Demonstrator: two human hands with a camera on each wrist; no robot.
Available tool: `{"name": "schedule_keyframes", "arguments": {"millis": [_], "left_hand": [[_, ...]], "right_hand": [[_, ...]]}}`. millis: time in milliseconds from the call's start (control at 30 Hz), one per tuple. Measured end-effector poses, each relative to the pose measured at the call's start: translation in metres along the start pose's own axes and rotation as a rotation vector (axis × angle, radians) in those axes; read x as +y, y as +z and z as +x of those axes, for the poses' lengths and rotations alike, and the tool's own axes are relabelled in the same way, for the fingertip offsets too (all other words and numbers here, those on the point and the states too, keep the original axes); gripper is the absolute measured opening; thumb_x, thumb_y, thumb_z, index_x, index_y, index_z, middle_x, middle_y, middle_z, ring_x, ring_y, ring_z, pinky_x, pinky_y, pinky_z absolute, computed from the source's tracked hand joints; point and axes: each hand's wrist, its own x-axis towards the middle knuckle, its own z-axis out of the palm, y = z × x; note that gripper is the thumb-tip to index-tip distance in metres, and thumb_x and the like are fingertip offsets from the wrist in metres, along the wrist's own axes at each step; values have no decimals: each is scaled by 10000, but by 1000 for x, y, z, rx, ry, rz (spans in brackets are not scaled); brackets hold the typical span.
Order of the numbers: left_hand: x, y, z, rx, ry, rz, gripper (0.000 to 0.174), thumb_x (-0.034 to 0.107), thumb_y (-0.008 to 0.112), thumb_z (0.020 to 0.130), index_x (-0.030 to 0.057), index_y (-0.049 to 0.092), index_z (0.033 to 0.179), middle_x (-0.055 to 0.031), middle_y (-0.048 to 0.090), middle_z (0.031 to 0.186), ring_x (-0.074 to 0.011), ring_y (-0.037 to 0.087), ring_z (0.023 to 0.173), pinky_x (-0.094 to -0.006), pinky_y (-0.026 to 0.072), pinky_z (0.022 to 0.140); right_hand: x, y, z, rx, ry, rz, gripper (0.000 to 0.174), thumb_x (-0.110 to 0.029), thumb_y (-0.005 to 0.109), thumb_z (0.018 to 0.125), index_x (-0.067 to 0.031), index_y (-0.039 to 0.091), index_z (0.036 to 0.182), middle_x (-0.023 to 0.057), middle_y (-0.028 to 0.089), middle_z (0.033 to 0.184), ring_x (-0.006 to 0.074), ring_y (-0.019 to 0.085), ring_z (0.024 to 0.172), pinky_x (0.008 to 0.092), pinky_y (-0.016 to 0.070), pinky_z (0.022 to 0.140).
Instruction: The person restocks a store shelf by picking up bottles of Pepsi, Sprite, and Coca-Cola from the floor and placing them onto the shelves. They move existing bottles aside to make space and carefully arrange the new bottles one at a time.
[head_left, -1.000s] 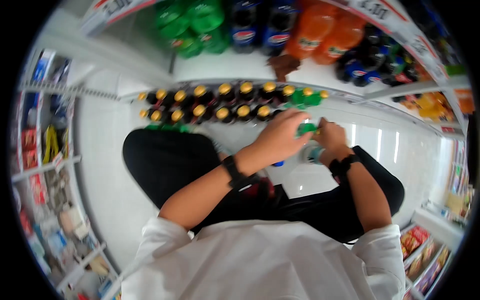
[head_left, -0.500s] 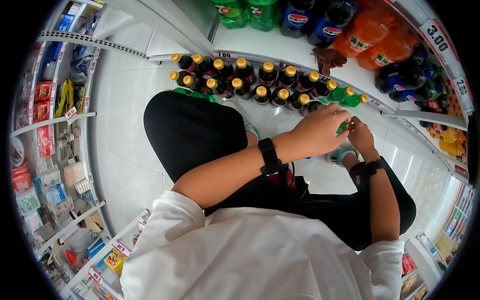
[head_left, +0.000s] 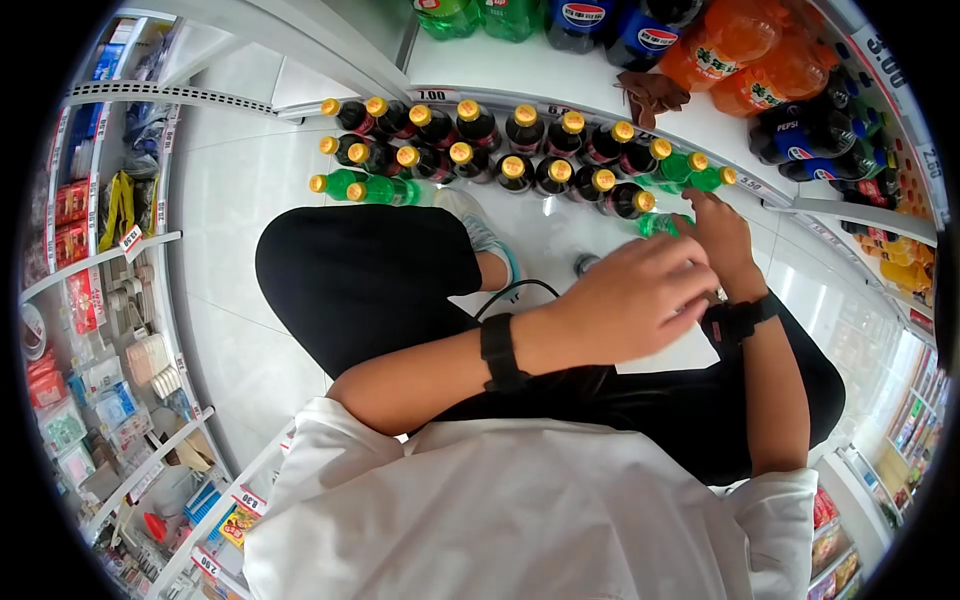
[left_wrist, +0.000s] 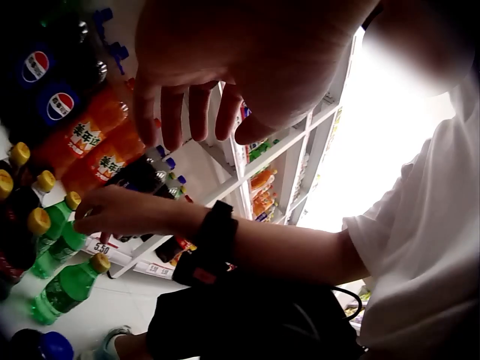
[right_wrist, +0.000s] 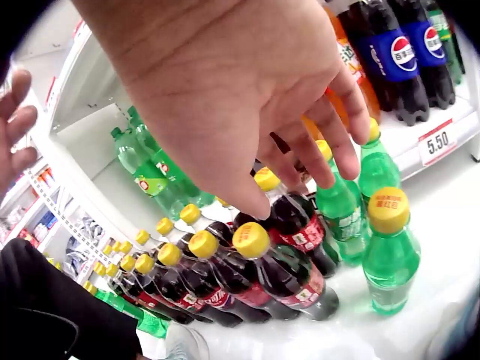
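A green soda bottle (head_left: 658,224) with a yellow cap stands upright on the floor at the right end of two rows of bottles. My right hand (head_left: 726,240) is just beside it, fingers extended and holding nothing; in the right wrist view, the hand (right_wrist: 232,97) hangs above the bottles with its fingers spread. Nearer my body, my left hand (head_left: 640,300) is off the bottle, its fingers loosely bent around nothing. Dark cola bottles (right_wrist: 292,277) with yellow caps fill most of the rows. Two more green bottles (right_wrist: 341,214) stand behind the nearest one.
A low shelf (head_left: 480,70) behind the rows bears large orange soda bottles (head_left: 720,50), blue-labelled cola bottles (head_left: 580,22) and a brown cloth (head_left: 650,98). Beside my legs is a blue-capped bottle (left_wrist: 52,345). Shelves of packaged goods (head_left: 110,300) run along the left.
Both hands were together at a green bottle; now it stands on the floor at the row's end. My left hand has drawn back toward my body, and the hands are off the bottle.
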Motion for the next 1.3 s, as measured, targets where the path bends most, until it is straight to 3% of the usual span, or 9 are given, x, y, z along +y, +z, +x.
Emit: {"name": "schedule_keyframes", "arguments": {"millis": [200,367,500,700,933,1067,1133,1200,1300], "left_hand": [[-12,-9,-7,34,-88,23,133,65,672,818,55,620,939,-77,574,992,-269,591,888,-374,497,763],[-9,-8,-5,14,-3,-32,119,61,668,825,41,618,931,-64,578,965,-256,594,879,-369,496,755],[-13,-4,-7,15,48,-4,109,68,668,829,36,617,920,-59,581,952,-254,598,868,-373,497,743],[-28,-4,-10,44,15,19,90,67,663,830,37,623,905,-68,591,934,-265,601,840,-371,495,733],[-46,-6,-11,37,-70,46,102,60,648,834,38,634,933,-66,610,938,-277,606,823,-369,494,727],[-52,-6,-6,49,-131,56,113,56,641,846,39,625,957,-82,608,948,-284,603,863,-371,489,764],[-53,-4,-1,222,-137,35,129,56,638,858,33,612,983,-106,599,965,-291,587,927,-370,475,822],[-56,-7,2,232,-121,36,159,64,623,885,24,587,1035,-119,574,1016,-275,564,957,-351,453,855],[-60,-10,6,476,-206,-76,171,75,540,954,23,552,1116,-86,530,1087,-180,532,945,-301,435,852]], "right_hand": [[-43,-21,9,163,-173,146,345,-249,693,821,-73,618,1108,143,674,1019,348,662,875,454,533,751],[-63,9,29,165,-353,95,473,-255,718,808,-105,556,1227,105,619,1100,308,603,1042,441,510,830],[-69,38,40,106,-363,-72,475,-276,711,823,-125,548,1243,108,628,1127,309,610,1056,498,490,872],[-74,64,58,157,-353,-3,410,-302,717,818,-93,577,1141,93,654,1075,289,619,1054,462,494,835],[-62,61,60,151,-402,-11,365,-324,688,832,-78,591,1083,104,664,1002,272,639,995,442,499,804],[-58,40,53,165,-371,83,318,-311,675,829,-58,574,992,129,656,902,316,635,898,438,506,742],[-58,24,48,197,-397,156,294,-301,675,828,-56,562,944,144,646,871,339,628,875,455,499,733],[-58,5,41,198,-397,204,291,-295,672,833,-46,561,936,162,638,851,362,624,849,465,489,715],[-64,-24,27,367,-367,398,285,-261,702,825,-15,575,895,195,623,773,393,613,742,468,469,648]]}}
